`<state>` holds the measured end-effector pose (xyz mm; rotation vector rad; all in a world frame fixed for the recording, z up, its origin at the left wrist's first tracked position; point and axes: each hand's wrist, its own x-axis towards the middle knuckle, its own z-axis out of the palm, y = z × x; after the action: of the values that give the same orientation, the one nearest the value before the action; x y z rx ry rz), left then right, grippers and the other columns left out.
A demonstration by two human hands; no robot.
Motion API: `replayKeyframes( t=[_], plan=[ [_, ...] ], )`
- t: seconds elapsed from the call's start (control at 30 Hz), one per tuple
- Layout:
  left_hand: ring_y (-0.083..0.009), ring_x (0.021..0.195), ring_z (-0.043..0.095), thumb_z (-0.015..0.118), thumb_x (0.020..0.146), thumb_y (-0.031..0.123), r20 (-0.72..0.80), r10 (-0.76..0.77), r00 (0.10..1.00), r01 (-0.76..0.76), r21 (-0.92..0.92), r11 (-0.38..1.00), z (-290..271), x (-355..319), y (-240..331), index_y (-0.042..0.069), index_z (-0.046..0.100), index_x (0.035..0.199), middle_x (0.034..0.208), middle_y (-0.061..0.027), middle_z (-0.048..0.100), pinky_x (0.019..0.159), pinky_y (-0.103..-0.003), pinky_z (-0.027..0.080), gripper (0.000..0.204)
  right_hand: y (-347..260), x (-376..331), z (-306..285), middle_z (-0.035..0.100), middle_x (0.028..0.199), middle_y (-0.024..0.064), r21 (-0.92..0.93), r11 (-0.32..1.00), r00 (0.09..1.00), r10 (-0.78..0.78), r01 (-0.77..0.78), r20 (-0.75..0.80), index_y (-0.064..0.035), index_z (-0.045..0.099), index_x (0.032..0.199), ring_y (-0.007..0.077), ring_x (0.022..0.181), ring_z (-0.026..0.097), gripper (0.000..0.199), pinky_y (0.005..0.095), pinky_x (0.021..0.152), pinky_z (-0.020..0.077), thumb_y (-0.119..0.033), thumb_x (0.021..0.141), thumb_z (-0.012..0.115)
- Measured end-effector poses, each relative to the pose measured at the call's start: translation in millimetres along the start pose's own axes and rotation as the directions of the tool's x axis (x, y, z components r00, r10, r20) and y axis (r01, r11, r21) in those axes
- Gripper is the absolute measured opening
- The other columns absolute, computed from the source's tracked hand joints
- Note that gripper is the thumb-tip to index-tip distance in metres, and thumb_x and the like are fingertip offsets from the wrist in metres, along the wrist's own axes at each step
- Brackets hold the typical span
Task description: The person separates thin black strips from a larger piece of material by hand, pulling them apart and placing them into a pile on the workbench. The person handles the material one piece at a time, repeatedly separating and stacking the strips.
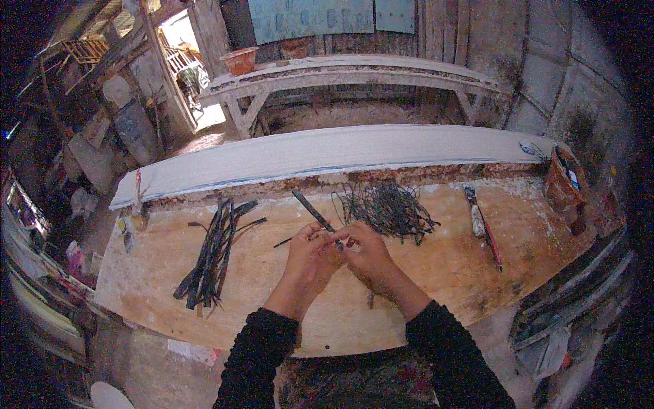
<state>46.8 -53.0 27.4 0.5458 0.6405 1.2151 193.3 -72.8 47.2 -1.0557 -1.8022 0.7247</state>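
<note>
Over the middle of the wooden board [272, 310], my left hand [312, 258] and my right hand [368, 251] meet with their fingertips close together. Both pinch a dark flat strip [311, 209], which slants up and to the left out of my fingers. A thin dark piece pokes out on the left side of my left hand. Left of my hands lies a bundle of wider black strips [212, 255]. Beyond my right hand sits a tangled heap of thin black strips [392, 210]. My fingers hide the lower part of the held strip.
At the right lie a brush [475, 217] and a red slim tool [492, 249]. A brown container [564, 180] stands at the board's right end. A long whitish plank [327, 155] runs along the far side, with a white bench [368, 73] and an orange pot [240, 61] behind.
</note>
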Motion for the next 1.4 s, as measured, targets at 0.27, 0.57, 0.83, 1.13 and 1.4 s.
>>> replayKeyframes(
  t=[0.27, 0.57, 0.83, 1.13, 1.4],
  plan=[
    [-0.0211, 0.072, 0.061, 0.055, 0.079, -0.003, 0.021, -0.034, 0.999, 0.036, -0.101, 0.994, 9.3, -9.4, 2.8, -0.001, 0.047, 0.107, 0.084, -0.0118, 0.059, 0.063, -0.037, 0.053, 0.029, 1.5, 1.0, 4.2, 0.055, 0.08, 0.0068, 0.001, 1.0, 0.998, 0.025, -0.025, -0.052, -0.0047, 0.064, 0.089, 0.0165, 0.07, 0.051, 0.017, 0.0284, 0.065, 0.0428, -0.003, 0.072, 0.062],
    [-0.0238, 0.074, 0.061, 0.056, 0.08, 0.0, 0.029, -0.067, 0.997, 0.069, -0.1, 0.993, 13.3, -14.6, 5.6, 0.0, 0.049, 0.104, 0.085, -0.0124, 0.058, 0.063, -0.041, 0.053, 0.025, 1.6, 0.0, 6.1, 0.055, 0.076, 0.0048, 0.078, 0.989, 0.988, 0.129, -0.122, -0.082, -0.0019, 0.066, 0.084, 0.0139, 0.07, 0.051, 0.013, 0.0267, 0.064, 0.0418, -0.009, 0.073, 0.068],
    [-0.0247, 0.075, 0.06, 0.056, 0.081, 0.001, -0.032, -0.083, 0.996, 0.082, -0.057, 0.995, 16.2, -14.9, 4.7, 0.0, 0.05, 0.101, 0.086, -0.0128, 0.058, 0.065, -0.043, 0.053, 0.021, 14.4, 1.7, 11.1, 0.058, 0.078, 0.0032, 0.133, 0.958, 0.961, 0.266, -0.255, -0.071, -0.0022, 0.064, 0.085, 0.0109, 0.073, 0.054, 0.01, 0.0245, 0.066, 0.0428, -0.01, 0.078, 0.065],
    [-0.0228, 0.077, 0.059, 0.058, 0.08, 0.0, -0.012, -0.055, 0.998, 0.054, -0.059, 0.997, 12.2, -11.7, 4.0, 0.001, 0.05, 0.103, 0.088, -0.0112, 0.057, 0.064, -0.043, 0.051, 0.025, 12.3, 2.6, 7.2, 0.062, 0.078, 0.0025, 0.329, 0.9, 0.948, 0.315, -0.285, -0.042, -0.0025, 0.062, 0.084, 0.0084, 0.07, 0.055, 0.008, 0.0221, 0.063, 0.0433, -0.008, 0.08, 0.063],
    [-0.0212, 0.08, 0.058, 0.06, 0.079, 0.002, -0.027, -0.043, 0.999, 0.04, -0.095, 0.995, 14.7, -14.9, 3.2, 0.003, 0.052, 0.102, 0.088, -0.0082, 0.056, 0.065, -0.039, 0.051, 0.024, 9.9, 2.1, 6.9, 0.06, 0.075, 0.0007, 0.368, 0.892, 0.953, 0.3, -0.264, -0.043, -0.0026, 0.061, 0.083, 0.0067, 0.068, 0.053, 0.006, 0.0219, 0.06, 0.0429, -0.007, 0.08, 0.063]
  ],
)
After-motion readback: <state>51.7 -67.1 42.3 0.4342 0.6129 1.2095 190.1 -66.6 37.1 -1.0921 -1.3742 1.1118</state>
